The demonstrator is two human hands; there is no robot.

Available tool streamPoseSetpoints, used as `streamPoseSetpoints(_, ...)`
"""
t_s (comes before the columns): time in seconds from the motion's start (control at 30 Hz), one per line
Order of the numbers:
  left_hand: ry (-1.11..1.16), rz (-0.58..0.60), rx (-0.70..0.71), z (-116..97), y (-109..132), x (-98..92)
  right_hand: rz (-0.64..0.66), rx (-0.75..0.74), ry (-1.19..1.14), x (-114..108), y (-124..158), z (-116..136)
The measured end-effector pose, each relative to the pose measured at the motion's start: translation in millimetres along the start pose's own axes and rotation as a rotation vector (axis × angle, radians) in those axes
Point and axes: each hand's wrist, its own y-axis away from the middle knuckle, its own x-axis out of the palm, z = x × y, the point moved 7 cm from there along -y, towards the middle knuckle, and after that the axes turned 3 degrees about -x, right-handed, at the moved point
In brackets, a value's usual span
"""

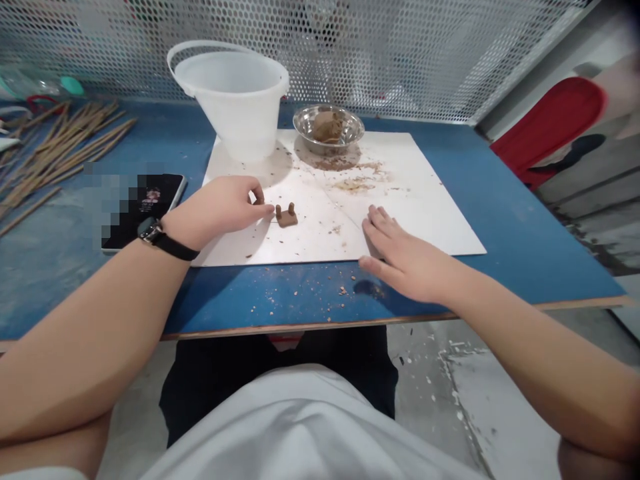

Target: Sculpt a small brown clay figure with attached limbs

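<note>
A small brown clay piece (287,218), a flat slab with two short upright posts, stands on the white board (425,220). Just left of it is my left hand (233,203), fingers curled and the thumb tip held apart from them, close to the nearer post. Nothing shows between thumb and fingers; whether the thumb touches the clay I cannot tell. Over the board's front edge, my right hand (400,257) reaches with palm down and fingers stretched out, holding nothing. Behind the clay piece, a metal bowl (305,137) carries a lump of brown clay (327,125).
A white bucket (245,113) stands at the board's back left. Left of the board lie a phone (145,207) and a pile of thin sticks (65,150). Clay crumbs (343,291) dot the board and blue table (530,247). A perforated metal screen (400,60) rises behind.
</note>
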Motion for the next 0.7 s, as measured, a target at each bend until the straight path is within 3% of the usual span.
streamPoseSetpoints(0.1, 0.005, -0.005, 0.008, 0.4, -0.3, 0.5, 0.050, -0.033, -0.018, 3.0, 37.3, 18.4)
streamPoseSetpoints(0.2, 0.012, -0.006, 0.012, 0.0, 0.2, 0.3, 0.062, -0.036, -0.060, 6.9, 49.5, 22.6)
streamPoseSetpoints(0.33, 0.018, -0.010, 0.010, -1.0, 0.8, -1.0, -0.015, -0.020, -0.105, -1.0, 22.1, -3.8)
streamPoseSetpoints(0.43, 0.009, 0.001, 0.001, -0.9, 1.3, -1.4, -0.120, 0.005, -0.088, -26.1, -7.5, -35.7)
streamPoseSetpoints(0.57, 0.007, 0.014, 0.011, -1.3, 2.0, -1.2, -0.289, 0.192, -0.022, -58.8, -25.8, -64.6)
streamPoseSetpoints(0.7, -0.010, 0.000, 0.008, -1.2, 1.8, -1.8, -0.151, 0.215, 0.010, -34.7, -30.5, -44.4)
